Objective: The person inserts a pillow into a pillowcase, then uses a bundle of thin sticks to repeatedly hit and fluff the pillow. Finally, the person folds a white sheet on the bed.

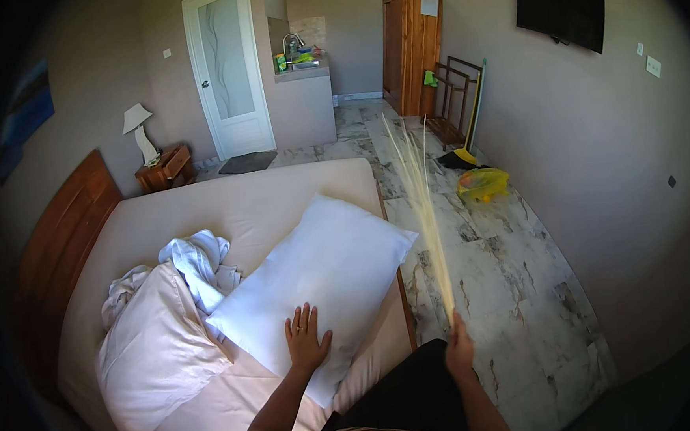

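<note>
A plain white pillow (329, 252) lies at a slant across the bed near its right edge. My left hand (309, 341) rests flat on the pillow's lower part, fingers spread, a ring on one finger. Beyond the bed's right edge, my right hand (460, 348) grips the lower end of a bundle of thin pale bristles (432, 234), which looks like a stick broom and points away over the floor. To the left of the pillow lie a cream pillow (158, 357) and crumpled white cloths (196, 260), all on the cream-sheeted mattress (249, 192).
A wooden headboard (67, 232) bounds the bed at left, beside a nightstand (164, 167) with a lamp (141, 133). On the tiled floor at right are a yellow plastic bag (483, 184), a broom head (459, 159) and a wooden rack (446, 129). A wardrobe (412, 51) stands farther back.
</note>
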Demonstrator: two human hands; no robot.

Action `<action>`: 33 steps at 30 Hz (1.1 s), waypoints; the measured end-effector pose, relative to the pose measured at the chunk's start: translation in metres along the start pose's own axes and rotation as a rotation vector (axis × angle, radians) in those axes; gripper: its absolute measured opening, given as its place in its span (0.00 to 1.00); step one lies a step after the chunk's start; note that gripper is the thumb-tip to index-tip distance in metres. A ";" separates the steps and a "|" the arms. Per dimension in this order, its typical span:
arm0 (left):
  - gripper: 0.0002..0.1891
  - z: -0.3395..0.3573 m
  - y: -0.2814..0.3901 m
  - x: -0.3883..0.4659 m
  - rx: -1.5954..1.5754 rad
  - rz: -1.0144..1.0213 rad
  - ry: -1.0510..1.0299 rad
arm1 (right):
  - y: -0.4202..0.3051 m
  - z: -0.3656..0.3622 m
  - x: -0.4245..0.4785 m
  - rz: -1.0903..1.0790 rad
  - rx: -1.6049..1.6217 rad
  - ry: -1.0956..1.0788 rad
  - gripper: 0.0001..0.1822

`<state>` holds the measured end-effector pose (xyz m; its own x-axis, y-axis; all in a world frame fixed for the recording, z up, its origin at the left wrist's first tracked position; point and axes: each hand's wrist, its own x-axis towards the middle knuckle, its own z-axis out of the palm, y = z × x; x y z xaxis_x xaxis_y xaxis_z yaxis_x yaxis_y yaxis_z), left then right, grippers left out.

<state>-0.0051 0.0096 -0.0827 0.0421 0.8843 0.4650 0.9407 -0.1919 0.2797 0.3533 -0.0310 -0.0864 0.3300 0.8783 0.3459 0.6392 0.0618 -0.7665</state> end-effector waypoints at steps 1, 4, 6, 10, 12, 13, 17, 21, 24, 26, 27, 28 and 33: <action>0.29 -0.003 0.002 0.003 -0.005 0.003 0.024 | -0.010 -0.001 -0.006 -0.074 -0.048 -0.095 0.26; 0.17 -0.003 -0.046 0.034 -0.326 0.102 0.059 | -0.014 -0.004 -0.014 -0.103 -0.211 -0.330 0.24; 0.11 -0.013 -0.081 0.058 -0.471 -0.031 0.216 | 0.018 -0.006 -0.008 0.147 -0.357 -0.413 0.24; 0.27 -0.029 -0.187 0.102 -0.097 -0.262 0.265 | 0.011 -0.019 0.009 0.224 -0.213 -0.187 0.23; 0.36 -0.010 -0.244 0.093 -0.049 -0.579 0.053 | -0.004 -0.016 0.013 0.115 -0.018 -0.131 0.23; 0.41 -0.006 -0.259 0.093 -0.033 -0.729 -0.059 | -0.018 -0.018 0.014 0.081 0.007 -0.160 0.23; 0.47 -0.055 -0.183 0.124 0.069 -0.492 -0.300 | -0.062 -0.014 0.011 -0.090 0.152 -0.127 0.22; 0.29 -0.144 -0.073 0.127 -0.100 -0.352 0.049 | -0.112 -0.010 0.003 -0.200 0.270 -0.238 0.20; 0.20 -0.171 -0.018 0.115 -0.029 0.035 0.322 | -0.122 -0.006 -0.002 -0.511 0.169 -0.275 0.19; 0.16 -0.187 0.006 0.111 -0.008 0.218 0.423 | -0.106 -0.008 0.002 -0.570 -0.071 -0.336 0.19; 0.16 -0.193 0.009 0.107 -0.008 0.221 0.428 | -0.093 -0.012 0.012 -0.437 -0.188 -0.274 0.20; 0.16 -0.198 0.011 0.104 -0.010 0.226 0.433 | -0.075 -0.020 0.026 -0.301 -0.304 -0.209 0.22; 0.17 -0.195 0.020 0.096 -0.045 0.334 0.519 | 0.004 -0.061 0.072 0.030 -0.184 0.189 0.22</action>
<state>-0.0484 0.0073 0.1313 0.1521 0.4532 0.8783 0.8894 -0.4504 0.0784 0.4221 0.0035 -0.0319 0.4635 0.7735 0.4323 0.7367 -0.0654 -0.6731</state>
